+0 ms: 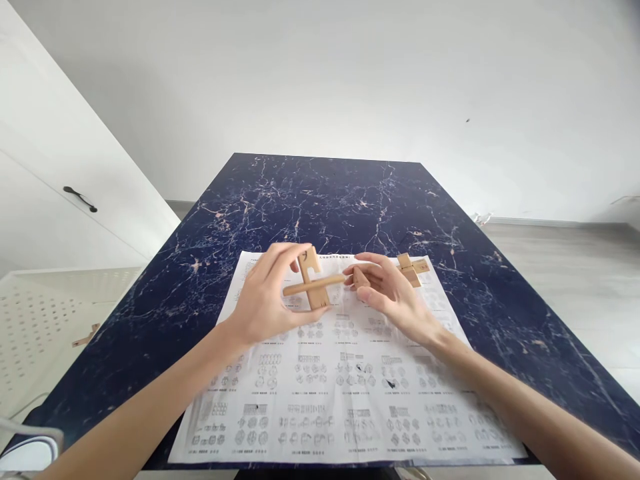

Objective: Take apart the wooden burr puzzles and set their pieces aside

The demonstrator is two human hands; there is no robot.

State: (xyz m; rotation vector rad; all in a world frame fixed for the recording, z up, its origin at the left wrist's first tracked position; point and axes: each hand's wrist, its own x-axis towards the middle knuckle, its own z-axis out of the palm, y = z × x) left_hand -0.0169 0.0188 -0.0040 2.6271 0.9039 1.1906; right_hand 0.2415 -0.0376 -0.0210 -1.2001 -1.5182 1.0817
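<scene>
My left hand (270, 290) grips a notched wooden puzzle piece (316, 297) between thumb and fingertips, above the printed sheet. A round-edged wooden stick (295, 289) crosses this piece, and its right end points at my right hand. In my right hand (393, 293), a small brown wooden piece (360, 277) rests between the curled fingers and the thumb; its full shape is partly hidden. Just beyond the right hand, a cross-shaped group of joined wooden pieces (410, 269) lies on the upper right of the sheet.
A large creased paper sheet (320, 373) with printed puzzle diagrams covers the near part of the dark blue marbled table (320, 200). To the left are a white cabinet (60, 133) and a perforated white seat (40, 320). A pale wall stands behind.
</scene>
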